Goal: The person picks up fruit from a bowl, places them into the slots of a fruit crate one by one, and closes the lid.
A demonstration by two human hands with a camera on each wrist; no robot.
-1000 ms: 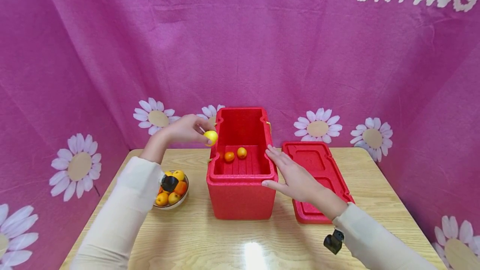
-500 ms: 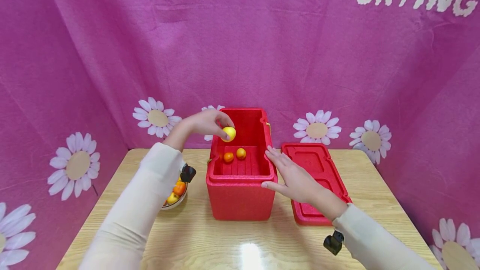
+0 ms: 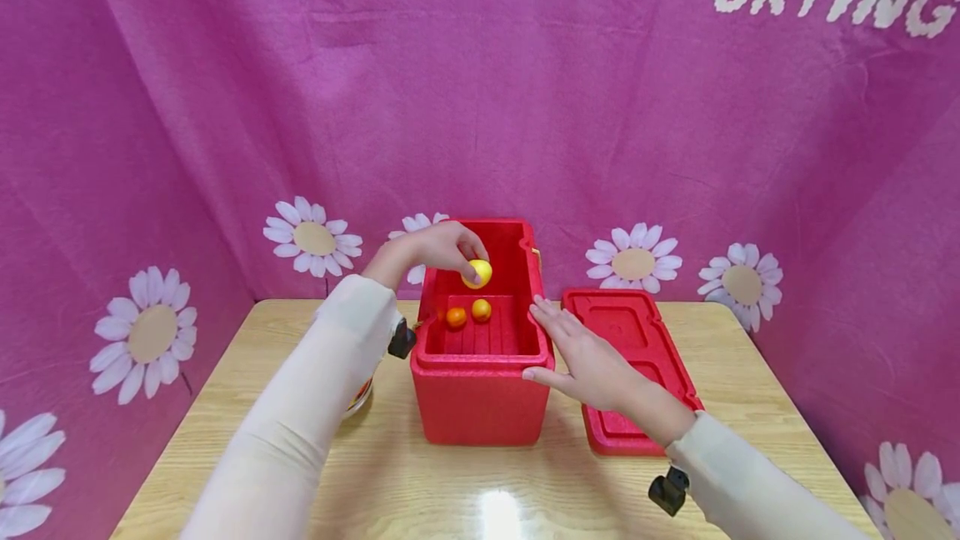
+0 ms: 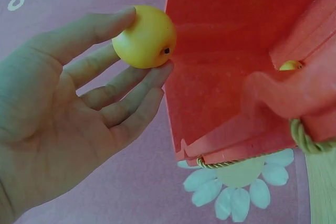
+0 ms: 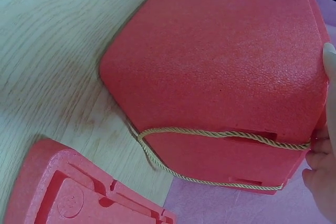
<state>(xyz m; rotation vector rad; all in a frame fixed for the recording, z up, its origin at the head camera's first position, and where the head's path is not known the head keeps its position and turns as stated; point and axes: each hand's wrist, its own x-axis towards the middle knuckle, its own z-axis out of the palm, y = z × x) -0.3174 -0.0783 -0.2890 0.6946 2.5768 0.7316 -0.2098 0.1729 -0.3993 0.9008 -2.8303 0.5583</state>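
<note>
My left hand pinches a round yellow fruit between thumb and fingertips, over the opening of a red foam box. A small dark pit on the fruit shows in the left wrist view. On the box floor lie an orange fruit and a yellow-orange fruit, side by side. My right hand rests on the box's right rim, its fingers fairly straight. Along the box's side runs a twisted gold cord, seen in the right wrist view.
To the right of the box, a red lid lies on the wooden table. A bowl at the left is mostly hidden behind my left sleeve. A purple cloth with daisies and white letters hangs behind.
My left hand has carried the yellow fruit rightward, from beside the box's left rim to over its opening. The sleeve now covers most of the fruit bowl. My right hand has stayed put.
</note>
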